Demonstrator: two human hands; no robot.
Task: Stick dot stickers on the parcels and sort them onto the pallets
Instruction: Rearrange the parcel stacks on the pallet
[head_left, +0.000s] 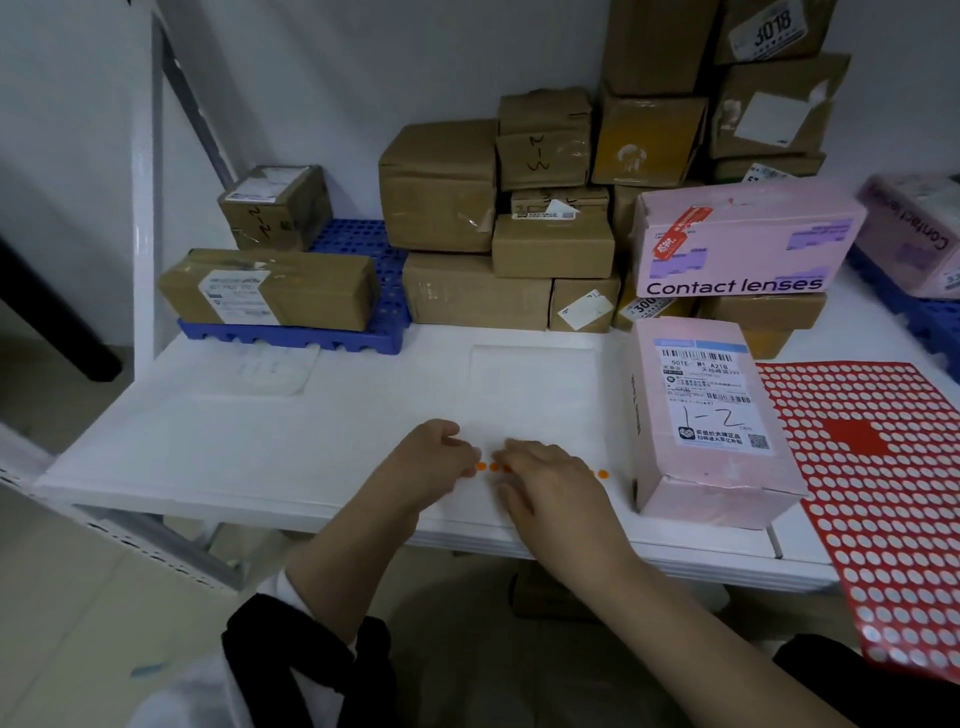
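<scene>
Fingers (460, 446) curled over orange dot stickers (602, 474) on counter (311, 441) — cannot tell if pinching one — could fold it if peeled hastily.

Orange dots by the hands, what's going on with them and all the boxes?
A person's left hand and right hand are both at a row of orange dot stickers near the front edge of the white table; whether either has pinched one is hidden. A pink parcel marked 1-2 sits right of them, with a red sticker sheet beyond. Two brown parcels lie on the blue pallet.
</scene>
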